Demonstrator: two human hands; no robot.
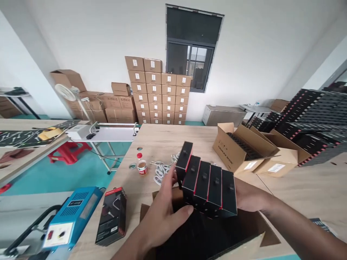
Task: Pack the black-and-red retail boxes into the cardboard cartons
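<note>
A row of several slim black boxes (205, 180) with red edges is squeezed between my two hands, tilted above an open cardboard carton (255, 249). The leftmost box (184, 155) sticks up higher than the others. My left hand (166, 213) is closed on the row's left end, its thumb along the near side. On the right end presses my right hand (248, 196), with its fingers hidden behind the boxes. Dark contents show inside the carton below. A larger black printed box (111, 216) stands on the table to the left.
White coiled cables (162, 172) and a red-capped jar (142, 166) lie beyond my left hand. An open carton filled with black boxes (235, 151) stands at the right. A blue machine (73, 218) is at the left, and stacked cartons (159, 92) line the wall.
</note>
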